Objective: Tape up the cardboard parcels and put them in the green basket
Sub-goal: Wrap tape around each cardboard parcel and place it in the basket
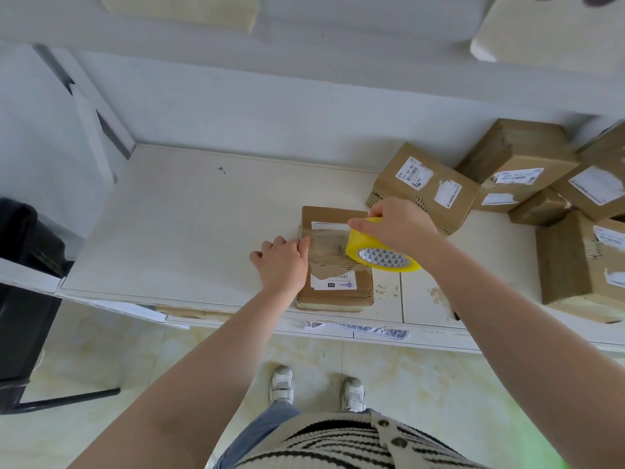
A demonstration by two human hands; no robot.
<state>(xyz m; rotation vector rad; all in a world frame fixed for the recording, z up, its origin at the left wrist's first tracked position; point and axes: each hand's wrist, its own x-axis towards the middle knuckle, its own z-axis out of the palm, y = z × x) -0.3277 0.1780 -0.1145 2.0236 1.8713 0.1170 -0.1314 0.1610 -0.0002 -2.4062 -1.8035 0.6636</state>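
A: The fingers of the right hand are curled over the rim of the yellow tape roll and grip it. The roll stands tilted over the right edge of the flat parcel. The left hand lies at the parcel's left edge, thumb and fingers pressed together on the tape strip where it begins.

B: And where is the parcel on the worktop?

A: Near the front edge, a little right of the middle. More cardboard parcels crowd the back right corner and the right edge. The green basket cannot be identified; only a green blur shows at the lower right of the floor.

B: What is the step in hand?

A: By my reading, drawing one strip across the parcel's top, left to right. The strip appears to span most of the width already.

B: How should it be done well?

A: Keep the left hand pinning the start so the strip cannot lift. Hold the roll low and the strip taut, so no creases form. Carry it past the right edge and down the side before tearing. Then smooth the strip flat over the torn patch.
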